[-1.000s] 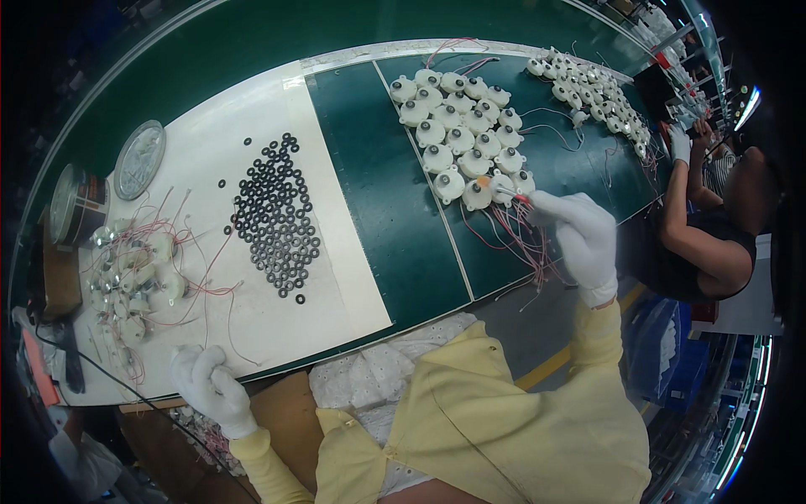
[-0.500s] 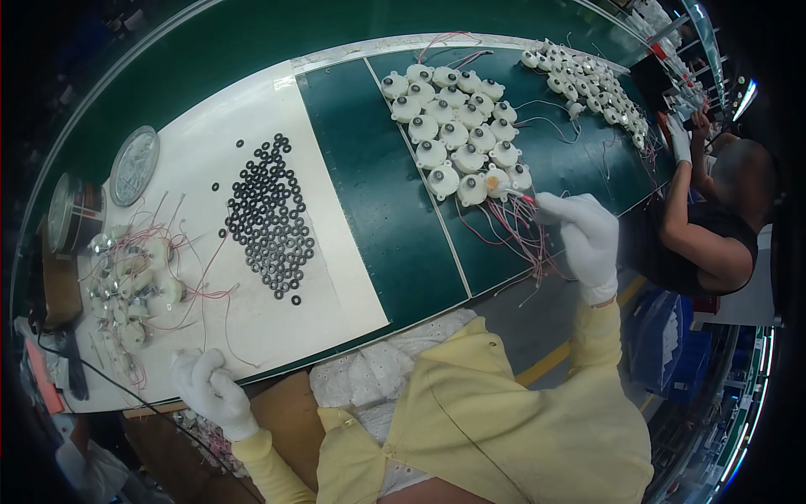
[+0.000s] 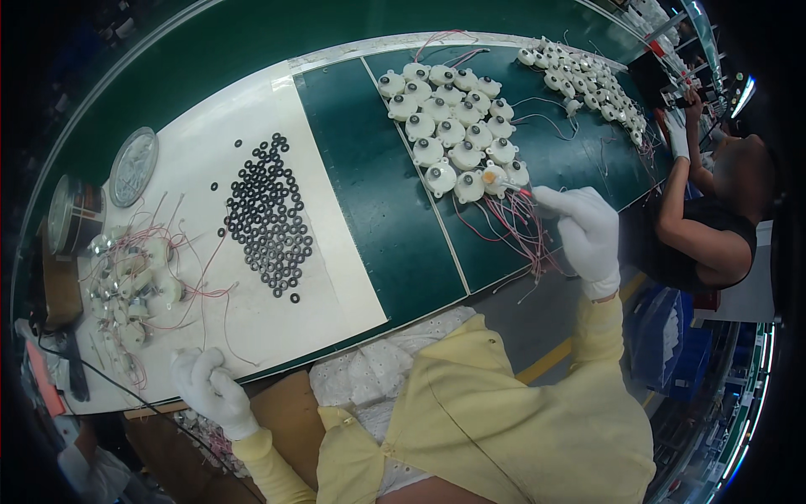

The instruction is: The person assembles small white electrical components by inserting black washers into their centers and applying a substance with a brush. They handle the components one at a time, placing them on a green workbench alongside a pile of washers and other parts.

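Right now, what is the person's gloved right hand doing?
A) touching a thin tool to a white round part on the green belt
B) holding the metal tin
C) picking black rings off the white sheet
A: the right hand points a thin tool at a white round part on the green belt.

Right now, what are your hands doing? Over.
Right hand gloved, fingers on a thin tool touching a white motor. Left hand fisted at table edge, apart from black rings. Nothing blocking.

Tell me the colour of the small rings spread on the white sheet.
Black. The rings lie clustered on the white sheet, clearest in the head view.
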The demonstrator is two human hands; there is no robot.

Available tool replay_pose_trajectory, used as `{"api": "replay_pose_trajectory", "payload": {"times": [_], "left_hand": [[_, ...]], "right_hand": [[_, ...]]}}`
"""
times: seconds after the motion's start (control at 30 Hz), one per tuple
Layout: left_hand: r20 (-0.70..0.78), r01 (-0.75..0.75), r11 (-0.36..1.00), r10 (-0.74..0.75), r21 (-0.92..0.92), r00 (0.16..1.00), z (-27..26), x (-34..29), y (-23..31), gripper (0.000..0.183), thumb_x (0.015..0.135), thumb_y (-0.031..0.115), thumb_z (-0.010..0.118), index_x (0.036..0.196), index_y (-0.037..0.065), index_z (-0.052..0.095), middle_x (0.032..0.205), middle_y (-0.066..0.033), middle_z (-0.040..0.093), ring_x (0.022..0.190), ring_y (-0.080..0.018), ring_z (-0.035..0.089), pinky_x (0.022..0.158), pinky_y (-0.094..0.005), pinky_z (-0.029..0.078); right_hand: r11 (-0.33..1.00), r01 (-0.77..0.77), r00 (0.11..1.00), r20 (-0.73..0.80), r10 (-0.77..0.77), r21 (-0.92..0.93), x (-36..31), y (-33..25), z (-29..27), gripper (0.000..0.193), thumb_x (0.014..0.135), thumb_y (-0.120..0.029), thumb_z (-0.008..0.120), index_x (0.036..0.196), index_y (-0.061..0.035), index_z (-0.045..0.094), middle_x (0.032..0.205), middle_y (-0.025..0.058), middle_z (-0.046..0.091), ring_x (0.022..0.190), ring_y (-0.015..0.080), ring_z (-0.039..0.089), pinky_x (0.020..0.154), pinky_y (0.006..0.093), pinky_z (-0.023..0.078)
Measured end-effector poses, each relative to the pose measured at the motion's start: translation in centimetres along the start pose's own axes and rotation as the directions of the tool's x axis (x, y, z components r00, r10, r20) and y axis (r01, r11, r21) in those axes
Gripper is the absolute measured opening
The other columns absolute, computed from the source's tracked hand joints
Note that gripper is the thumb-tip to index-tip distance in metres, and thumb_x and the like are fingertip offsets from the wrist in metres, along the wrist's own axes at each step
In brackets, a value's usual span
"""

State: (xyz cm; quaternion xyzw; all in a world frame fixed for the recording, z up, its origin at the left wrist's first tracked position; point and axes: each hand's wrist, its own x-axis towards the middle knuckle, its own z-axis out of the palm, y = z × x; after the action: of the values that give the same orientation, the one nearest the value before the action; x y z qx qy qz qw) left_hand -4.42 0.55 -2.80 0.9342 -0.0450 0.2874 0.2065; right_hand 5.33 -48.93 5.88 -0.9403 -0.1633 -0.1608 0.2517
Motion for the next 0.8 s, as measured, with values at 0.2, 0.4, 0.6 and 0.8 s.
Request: {"api": "replay_pose_trajectory", "payload": {"times": [0.2,0.4,0.6,0.8], "left_hand": [[-0.009,0.008,1.000,-0.008,-0.006,1.000,0.0,-0.1,0.0,0.017,0.084,0.007,0.049,0.092,0.004,0.064,0.090,-0.0125,0.058,0.094,-0.0337,0.055,0.103,-0.0535,0.042],[-0.020,0.007,1.000,-0.007,0.016,1.000,0.1,0.0,0.3,0.016,0.085,0.008,0.049,0.091,0.004,0.064,0.090,-0.0129,0.058,0.095,-0.0342,0.055,0.103,-0.0535,0.042],[-0.007,0.037,0.999,-0.037,0.002,0.999,0.1,0.0,0.1,0.015,0.086,0.010,0.050,0.090,0.004,0.064,0.089,-0.0133,0.058,0.093,-0.0349,0.055,0.103,-0.0535,0.042],[-0.021,-0.001,1.000,0.001,0.015,1.000,0.1,0.1,0.1,0.015,0.086,0.011,0.051,0.090,0.004,0.063,0.087,-0.0136,0.057,0.091,-0.0347,0.054,0.101,-0.0525,0.043]], "right_hand": [[0.963,-0.198,0.977,-0.045,0.209,0.181,-2.1,0.8,-1.5,0.046,0.080,0.008,0.049,0.118,-0.0011,0.073,0.089,0.0125,0.074,0.080,0.0192,0.069,0.082,0.0297,0.052],[0.748,-0.412,0.897,0.089,0.433,0.521,-2.3,0.4,-2.6,0.047,0.089,-0.001,0.044,0.130,0.0135,0.060,0.101,0.0178,0.073,0.085,0.0170,0.068,0.078,0.0258,0.052],[0.694,-0.436,0.875,0.088,0.477,0.572,-2.0,1.5,-1.0,0.047,0.090,-0.006,0.042,0.128,0.0124,0.062,0.094,0.0151,0.075,0.081,0.0145,0.068,0.069,0.0216,0.046],[0.696,-0.461,0.868,0.116,0.483,0.550,-1.5,2.0,-0.2,0.047,0.089,-0.007,0.043,0.126,0.0117,0.064,0.093,0.0147,0.075,0.078,0.0134,0.068,0.068,0.0216,0.045]]}}
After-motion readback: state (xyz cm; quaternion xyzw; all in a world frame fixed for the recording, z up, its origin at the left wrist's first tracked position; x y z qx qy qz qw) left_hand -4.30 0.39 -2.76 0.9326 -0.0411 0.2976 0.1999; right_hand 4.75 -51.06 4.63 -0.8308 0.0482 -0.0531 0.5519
